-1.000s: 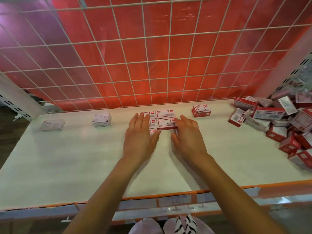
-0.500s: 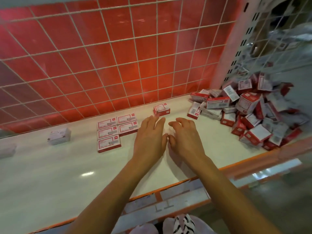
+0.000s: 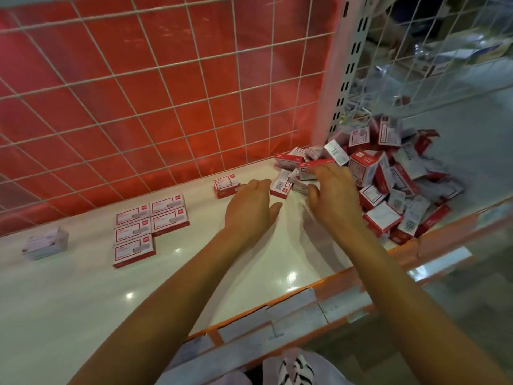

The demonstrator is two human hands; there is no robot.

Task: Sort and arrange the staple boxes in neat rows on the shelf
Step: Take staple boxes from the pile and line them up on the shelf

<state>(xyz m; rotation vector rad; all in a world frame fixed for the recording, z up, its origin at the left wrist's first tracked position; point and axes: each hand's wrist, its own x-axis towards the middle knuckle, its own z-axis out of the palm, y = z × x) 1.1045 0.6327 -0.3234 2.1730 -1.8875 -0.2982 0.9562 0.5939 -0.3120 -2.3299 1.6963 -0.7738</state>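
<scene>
Staple boxes point(image 3: 363, 165) heaped on the shelf point(image 3: 83, 301): the right hand point(image 3: 333, 190) curls onto the near edge of the heap point(image 3: 394, 195), grip unclear; the left hand point(image 3: 249, 208) hangs loose and empty just left of the heap. A hasty tug could tumble boxes off the heap, over the front lip.

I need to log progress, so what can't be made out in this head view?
Head view:
pile of staple boxes: lower boxes hidden by upper ones; no count.
right hand: motion-blurred at the pile's edge; grip on a box unclear.
arranged staple boxes: print too small to read.
pale box at far left: blurred, label unreadable.
</scene>
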